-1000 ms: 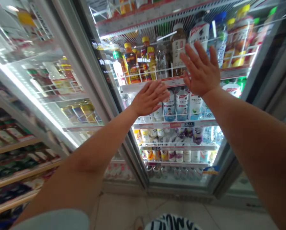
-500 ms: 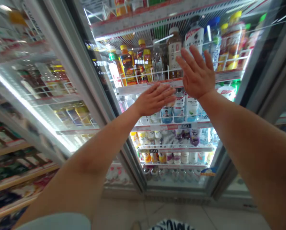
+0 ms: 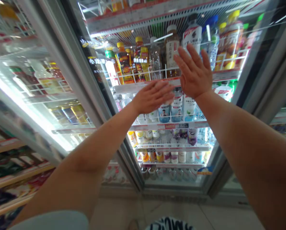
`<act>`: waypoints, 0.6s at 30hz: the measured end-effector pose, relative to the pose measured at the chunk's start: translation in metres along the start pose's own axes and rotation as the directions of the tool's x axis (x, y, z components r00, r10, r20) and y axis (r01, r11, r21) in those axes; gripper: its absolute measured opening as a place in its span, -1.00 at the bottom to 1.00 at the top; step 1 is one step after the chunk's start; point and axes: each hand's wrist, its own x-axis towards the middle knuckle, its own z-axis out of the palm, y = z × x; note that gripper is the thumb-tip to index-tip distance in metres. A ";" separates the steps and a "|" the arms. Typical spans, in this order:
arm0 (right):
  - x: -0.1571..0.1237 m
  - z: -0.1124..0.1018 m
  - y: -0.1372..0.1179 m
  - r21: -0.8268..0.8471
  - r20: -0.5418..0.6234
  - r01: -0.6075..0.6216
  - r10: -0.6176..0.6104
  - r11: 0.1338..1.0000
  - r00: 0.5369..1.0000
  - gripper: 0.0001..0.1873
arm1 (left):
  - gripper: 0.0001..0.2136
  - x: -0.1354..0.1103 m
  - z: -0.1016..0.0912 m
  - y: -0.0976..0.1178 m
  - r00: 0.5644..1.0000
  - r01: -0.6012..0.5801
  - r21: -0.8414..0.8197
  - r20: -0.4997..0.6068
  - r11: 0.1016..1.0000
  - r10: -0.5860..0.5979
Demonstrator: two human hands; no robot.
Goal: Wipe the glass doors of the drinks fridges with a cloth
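Head view: both palms empty before the cooler's glass door (image 3: 123,153), right hand (image 3: 194,75) spread wide, higher, nearer the upright bottle row (image 3: 143,59) behind the glass, left hand (image 3: 152,95) flat below.

A glass door (image 3: 157,140) squarely before shelved bottles (image 3: 143,60)

Upper wire shelf (image 3: 128,87), level with the right fingers (image 3: 193,57): tall tea and water bottles (image 3: 143,59). Middle shelf (image 3: 157,126), beneath the left fingertips (image 3: 167,91): small white bottles (image 3: 177,103). Lower shelves (image 3: 171,140), well below both: cups (image 3: 166,156).
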 end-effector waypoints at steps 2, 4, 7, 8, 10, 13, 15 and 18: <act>-0.001 0.000 0.000 -0.002 -0.017 0.014 -0.014 1.000 1.000 -0.34 | -0.54 0.003 -0.011 -0.011 0.954 0.270 0.067 -0.155 0.960 -0.258; -0.001 0.000 0.000 -0.013 -0.014 0.009 -0.009 1.000 1.000 -0.34 | -0.51 0.005 -0.012 -0.009 0.847 0.491 0.108 -0.292 0.864 -0.445; 0.000 0.001 0.000 -0.027 -0.018 0.001 -0.002 1.000 1.000 -0.36 | -0.52 0.006 0.002 0.010 0.897 0.421 0.152 -0.217 0.894 -0.385; 0.000 0.002 0.001 -0.030 -0.019 0.005 -0.006 1.000 1.000 -0.36 | -0.53 0.006 0.006 0.015 0.959 0.279 0.142 -0.093 0.950 -0.267; 0.000 0.003 0.001 -0.039 -0.026 0.019 -0.020 0.999 0.999 -0.36 | -0.55 0.008 0.005 0.016 0.991 0.043 0.071 0.120 0.997 -0.051; -0.001 0.004 0.003 -0.053 -0.047 0.035 -0.038 0.998 0.998 -0.37 | -0.53 0.013 -0.014 -0.002 0.983 0.172 0.099 0.041 0.980 -0.177; -0.002 0.005 0.005 -0.050 -0.069 0.047 -0.051 0.998 0.996 -0.37 | -0.50 0.015 -0.023 -0.012 0.898 0.427 0.137 -0.180 0.894 -0.402; -0.002 0.008 0.008 -0.038 -0.101 0.067 -0.070 0.997 0.992 -0.37 | -0.49 0.010 -0.014 -0.004 0.786 0.588 0.126 -0.326 0.799 -0.526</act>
